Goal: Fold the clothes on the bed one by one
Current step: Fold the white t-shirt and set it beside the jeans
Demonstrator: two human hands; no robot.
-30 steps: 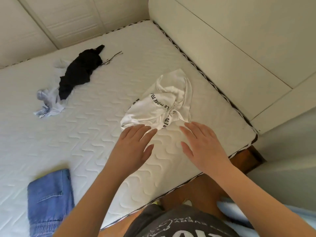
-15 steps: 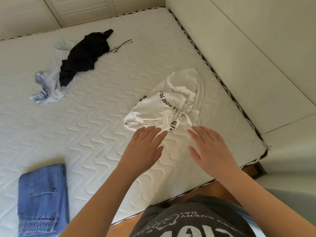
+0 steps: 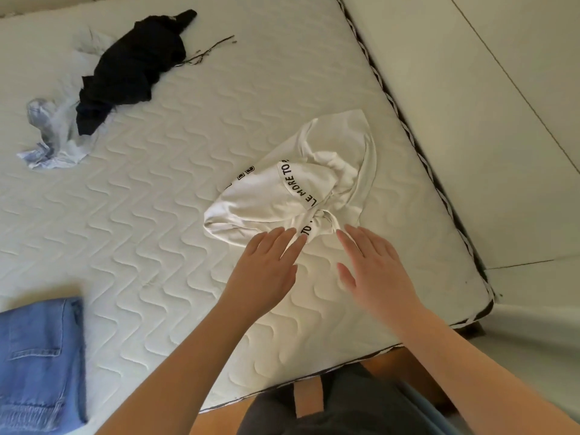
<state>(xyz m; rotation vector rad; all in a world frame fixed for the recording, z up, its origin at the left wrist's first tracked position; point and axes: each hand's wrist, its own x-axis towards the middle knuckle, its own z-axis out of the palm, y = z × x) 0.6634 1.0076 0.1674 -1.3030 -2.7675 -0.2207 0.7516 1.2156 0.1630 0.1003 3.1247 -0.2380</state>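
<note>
Hands flat | left hand (image 3: 265,266), right hand (image 3: 375,271) at white shirt (image 3: 301,196) edge

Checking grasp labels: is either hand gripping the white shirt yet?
No: both the left hand and right hand reach flat-fingered at the white shirt's near edge.

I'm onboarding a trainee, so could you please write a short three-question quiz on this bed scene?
1. True or false: the jeans lie folded.
2. Which garment is nearest both hands? A black garment B white T-shirt C pale blue shirt
3. Fill in: the left hand and right hand have ____ fingers.

Key: 1 true; 2 B; 3 straight.
</note>
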